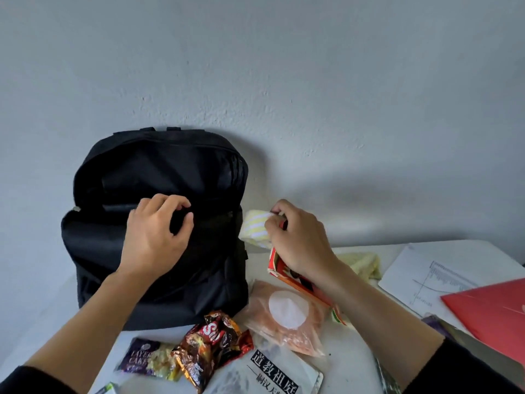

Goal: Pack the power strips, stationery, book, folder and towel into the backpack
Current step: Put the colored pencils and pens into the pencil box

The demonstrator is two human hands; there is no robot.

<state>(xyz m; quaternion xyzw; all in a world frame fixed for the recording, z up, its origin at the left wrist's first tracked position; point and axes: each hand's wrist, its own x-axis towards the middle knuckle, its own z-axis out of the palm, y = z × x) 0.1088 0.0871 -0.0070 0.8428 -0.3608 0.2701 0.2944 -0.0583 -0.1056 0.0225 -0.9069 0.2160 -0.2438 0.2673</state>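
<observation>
As left hand [154, 237] holds backpack [159, 166] edge (unzipped), right hand [298, 240] grips towel [254, 228]

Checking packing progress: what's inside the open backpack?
Only dark lining shows inside the backpack; deeper parts are hidden by shadow and the left hand gripping its front. The right hand holds the striped towel outside.

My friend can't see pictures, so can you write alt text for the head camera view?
A person's left hand holds the open top of a black backpack standing on a white table, while the right hand holds a rolled yellow-striped towel beside it. Snack packets, a book and a red folder lie nearby.
</observation>
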